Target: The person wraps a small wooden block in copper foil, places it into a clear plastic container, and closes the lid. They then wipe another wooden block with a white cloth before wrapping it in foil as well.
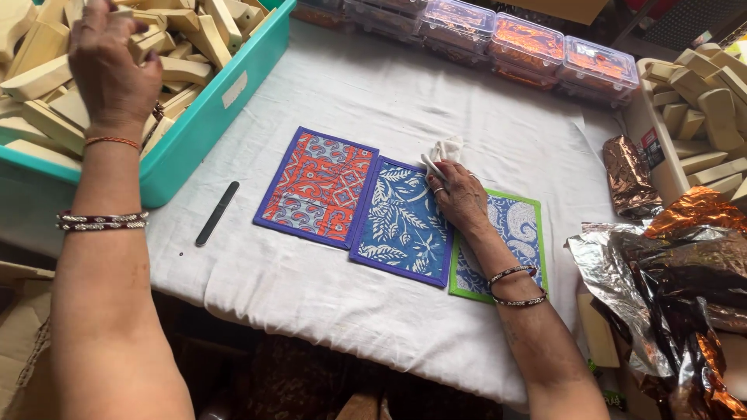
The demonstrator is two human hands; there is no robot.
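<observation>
While left hand (pixel 109 66) touches wooden blocks (pixel 175 47), right hand (pixel 459 194) clutches cloth (pixel 443 152).

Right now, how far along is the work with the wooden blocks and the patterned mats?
Laid out: three patterned mats, orange, blue and green-edged, lie overlapping on the white cloth. In hand: the left hand reaches into the teal crate of wooden blocks; the right hand holds a white rag on the mats. Left: no block is on the mats yet.

Bare cloth (pixel 436 101) between the teal bin (pixel 222 101) and lidded boxes (pixel 529 47).
</observation>
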